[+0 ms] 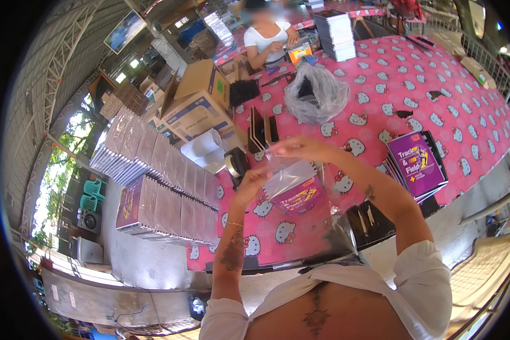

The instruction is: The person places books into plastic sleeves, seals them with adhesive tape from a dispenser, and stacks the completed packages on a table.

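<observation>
Purple book [297,194] lies beside left hand [251,185] pinching plastic [284,171], below right hand [305,148], grip unclear.

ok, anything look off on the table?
Mildly: a dark, ragged patch and a second one interrupt the pink tablecloth; can't tell whether scraps or tears. The purple-topped stack at right sits uneven, edges not flush. No spill visible.

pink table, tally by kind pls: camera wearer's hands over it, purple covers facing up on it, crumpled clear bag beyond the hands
Hands: 2 (left hand, right hand)
Purple covers: 2 (middle cover, right cover)
Crumpled clear bag: 1
Total: 5
</observation>
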Demonstrator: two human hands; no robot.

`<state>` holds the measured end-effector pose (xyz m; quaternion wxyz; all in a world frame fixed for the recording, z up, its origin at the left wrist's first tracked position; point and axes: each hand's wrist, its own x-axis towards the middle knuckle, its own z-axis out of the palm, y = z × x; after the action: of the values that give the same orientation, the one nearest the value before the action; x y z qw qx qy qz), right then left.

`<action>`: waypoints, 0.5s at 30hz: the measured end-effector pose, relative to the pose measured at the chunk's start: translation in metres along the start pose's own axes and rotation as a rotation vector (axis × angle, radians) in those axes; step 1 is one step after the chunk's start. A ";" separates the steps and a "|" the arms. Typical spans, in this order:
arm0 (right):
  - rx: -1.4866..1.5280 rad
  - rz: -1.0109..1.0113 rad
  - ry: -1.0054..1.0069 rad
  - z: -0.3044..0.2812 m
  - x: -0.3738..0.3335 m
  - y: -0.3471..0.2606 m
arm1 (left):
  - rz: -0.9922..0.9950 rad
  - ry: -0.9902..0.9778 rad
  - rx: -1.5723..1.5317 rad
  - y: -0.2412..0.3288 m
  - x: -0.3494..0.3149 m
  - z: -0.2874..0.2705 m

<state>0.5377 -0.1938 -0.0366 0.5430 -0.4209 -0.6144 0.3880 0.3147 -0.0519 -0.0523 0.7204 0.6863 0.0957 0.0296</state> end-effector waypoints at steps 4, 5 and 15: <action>-0.076 0.212 0.096 0.008 -0.022 -0.015 | -0.010 0.101 0.198 -0.006 0.000 -0.009; -0.109 0.202 0.041 0.000 -0.025 -0.013 | 0.102 0.106 0.163 0.000 0.007 0.007; 0.191 0.113 0.226 0.004 -0.005 -0.002 | -0.059 0.048 0.131 0.005 0.012 -0.002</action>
<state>0.5341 -0.1993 -0.0370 0.6235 -0.4425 -0.4849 0.4247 0.3262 -0.0472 -0.0487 0.6719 0.7280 0.1352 0.0185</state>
